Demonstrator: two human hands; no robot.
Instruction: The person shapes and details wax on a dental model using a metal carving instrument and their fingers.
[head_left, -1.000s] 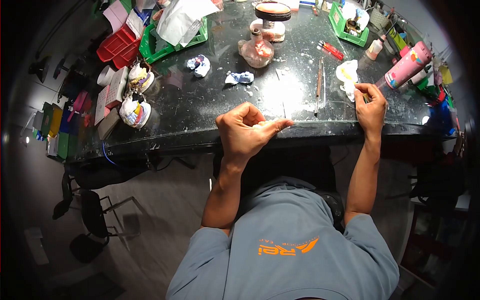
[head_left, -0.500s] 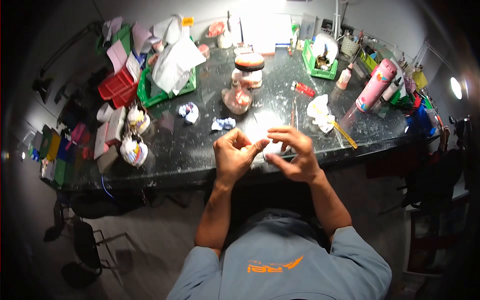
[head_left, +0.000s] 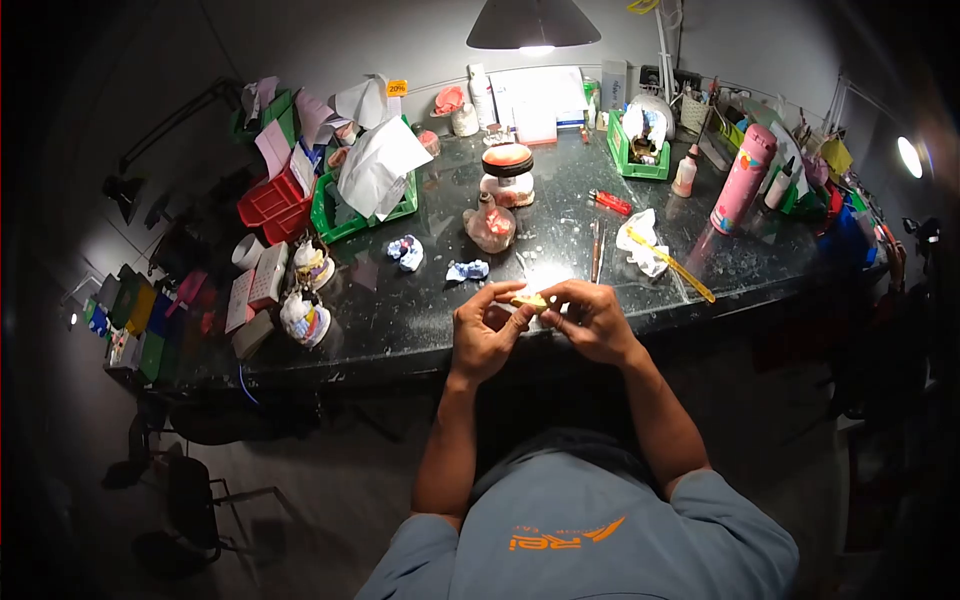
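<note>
Your left hand and right hand both pinched a small yellowish piece between the fingertips, above the bench's near edge. Two-sided grip presumably for steadiness, low in the lamp's glare for sight. Slim tools lay just beyond your right hand, likeliest to be knocked; a yellow stick crossed crumpled white tissue farther right.

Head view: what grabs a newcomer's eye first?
Probably the lit lamp at top centre, above the back of the black bench. Next, the tall pink bottle on the bench's right side. Then the left hand and right hand, together near the front edge, fingertips on a small yellowish piece.
</note>
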